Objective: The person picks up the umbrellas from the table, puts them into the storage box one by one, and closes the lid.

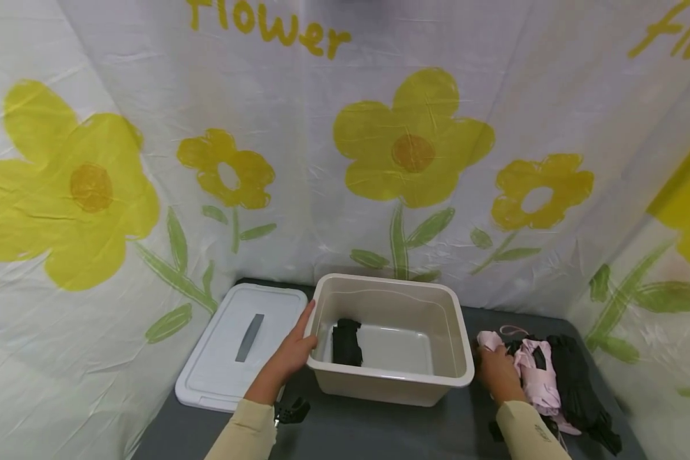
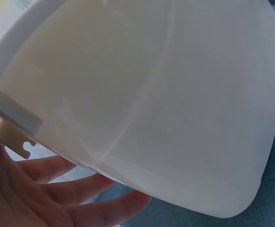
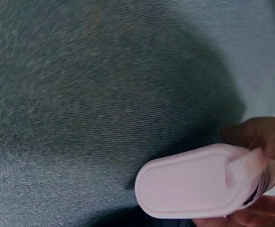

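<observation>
A beige plastic storage box (image 1: 379, 386) stands on the dark table, with a small black folded bundle (image 1: 346, 343) lying inside at its left. My left hand (image 1: 292, 350) holds the box by its left rim; in the left wrist view its fingers (image 2: 104, 208) lie along the outer wall. To the right of the box, my right hand (image 1: 499, 372) grips a pink folding umbrella (image 1: 489, 340). The right wrist view shows the smooth oval end of this umbrella (image 3: 184, 182) with a short pink strap, the thumb and fingers around its other part.
A white lid (image 1: 218, 377) with a grey handle lies left of the box. At the right, another folded pink umbrella (image 1: 537, 377) and a long black folded umbrella (image 1: 577, 377) lie close together, with more black items partly hidden. A flower-printed curtain (image 1: 310, 160) hangs behind the table.
</observation>
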{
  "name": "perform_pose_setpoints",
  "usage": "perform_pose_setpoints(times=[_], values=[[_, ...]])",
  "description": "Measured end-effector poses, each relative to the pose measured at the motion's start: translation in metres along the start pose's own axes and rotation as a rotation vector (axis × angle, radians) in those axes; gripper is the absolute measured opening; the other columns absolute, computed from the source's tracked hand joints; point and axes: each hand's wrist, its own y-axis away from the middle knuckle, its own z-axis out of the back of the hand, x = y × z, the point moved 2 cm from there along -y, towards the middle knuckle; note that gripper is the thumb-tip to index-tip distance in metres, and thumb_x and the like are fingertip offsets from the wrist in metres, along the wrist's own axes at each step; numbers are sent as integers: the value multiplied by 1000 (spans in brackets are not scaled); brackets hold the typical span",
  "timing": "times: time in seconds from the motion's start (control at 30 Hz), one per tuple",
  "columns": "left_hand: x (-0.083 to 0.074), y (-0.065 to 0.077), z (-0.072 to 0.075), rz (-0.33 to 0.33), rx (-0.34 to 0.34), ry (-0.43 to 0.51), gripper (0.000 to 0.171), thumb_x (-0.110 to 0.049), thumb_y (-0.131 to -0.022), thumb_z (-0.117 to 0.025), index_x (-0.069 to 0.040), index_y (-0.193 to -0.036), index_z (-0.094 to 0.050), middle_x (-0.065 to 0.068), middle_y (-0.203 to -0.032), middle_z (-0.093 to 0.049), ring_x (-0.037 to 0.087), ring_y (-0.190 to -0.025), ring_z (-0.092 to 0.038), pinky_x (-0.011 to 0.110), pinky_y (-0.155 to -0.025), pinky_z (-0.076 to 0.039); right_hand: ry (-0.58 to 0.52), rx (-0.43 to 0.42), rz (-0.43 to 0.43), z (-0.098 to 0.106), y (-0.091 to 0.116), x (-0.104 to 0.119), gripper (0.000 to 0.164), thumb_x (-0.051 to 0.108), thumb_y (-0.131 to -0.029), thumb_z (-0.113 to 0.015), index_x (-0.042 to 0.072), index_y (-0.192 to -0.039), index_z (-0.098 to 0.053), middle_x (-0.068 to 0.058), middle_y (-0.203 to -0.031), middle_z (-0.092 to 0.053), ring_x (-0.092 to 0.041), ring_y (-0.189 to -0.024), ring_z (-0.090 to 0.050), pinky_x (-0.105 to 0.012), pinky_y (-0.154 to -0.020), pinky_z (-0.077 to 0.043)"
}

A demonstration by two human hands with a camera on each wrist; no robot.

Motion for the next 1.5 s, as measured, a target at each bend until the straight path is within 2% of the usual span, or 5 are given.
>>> perform_pose_setpoints(times=[0.3,0.73,1.13,1.3,1.5], values=[[-4,0,-1,7,-10,-6,82,-4,-85,-42,-30,-157,-10,12,-163,-15,35,-144,-24,61,-109,-26,-49,-85,30,13,2,-8,23,2,-77,-66,0,-99,-60,-21,-86,-66,-37,-77,-63,-51,-64,-47],[-3,5,-1,14,-6,-7,82,-3,-84,-43,-26,-157,-12,16,-161,-16,39,-142,-27,63,-105,-29,-193,-233,75,32,23,0,25,9,-82,-62,3,-106,-63,-27,-98,-68,-42,-79,-63,-55,-70,-48],[-5,3,0,-1,-5,-2,82,-4,-85,-43,-28,-157,-12,14,-162,-16,36,-141,-27,60,-107,-27,-244,-220,93,68,25,9,31,14,-82,-65,7,-112,-63,-26,-95,-67,-30,-68,-59,-46,-59,-45],[-1,0,0,16,-13,-22,83,-4,-84,-43,-30,-157,-13,14,-162,-17,36,-140,-29,59,-106,-29,-287,-164,77,83,31,17,33,15,-84,-64,8,-116,-62,-28,-105,-65,-26,-70,-56,-38,-57,-42],[-1,0,0,22,-11,-20,82,-4,-84,-43,-29,-157,-13,14,-162,-16,36,-140,-28,60,-107,-29,-356,-111,78,98,37,22,36,11,-85,-61,8,-121,-61,-23,-97,-64,-22,-62,-48,-34,-54,-37]])
